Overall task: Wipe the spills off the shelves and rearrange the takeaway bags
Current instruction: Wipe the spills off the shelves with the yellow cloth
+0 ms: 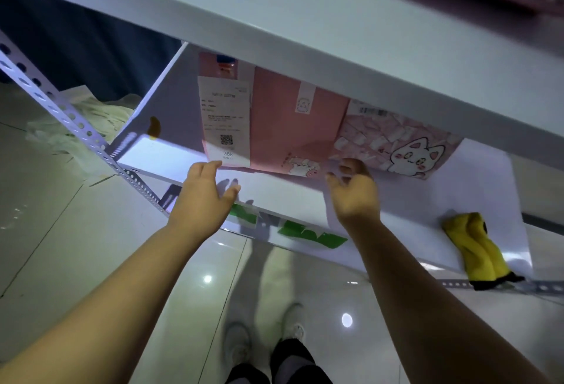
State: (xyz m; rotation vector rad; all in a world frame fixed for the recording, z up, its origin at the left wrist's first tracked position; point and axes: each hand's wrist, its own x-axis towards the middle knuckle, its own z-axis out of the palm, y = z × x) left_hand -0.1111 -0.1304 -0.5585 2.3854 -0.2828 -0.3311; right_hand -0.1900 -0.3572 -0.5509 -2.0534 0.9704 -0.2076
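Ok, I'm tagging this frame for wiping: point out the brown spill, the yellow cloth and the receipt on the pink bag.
brown spill (154, 127), head view, centre of the stain.
yellow cloth (473, 244), head view, its bunched middle.
receipt (225, 115), head view, print above the QR code.

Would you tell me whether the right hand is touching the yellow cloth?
Apart. The head view shows bare shelf between the right hand and the yellow cloth, which lies at the shelf's front edge.
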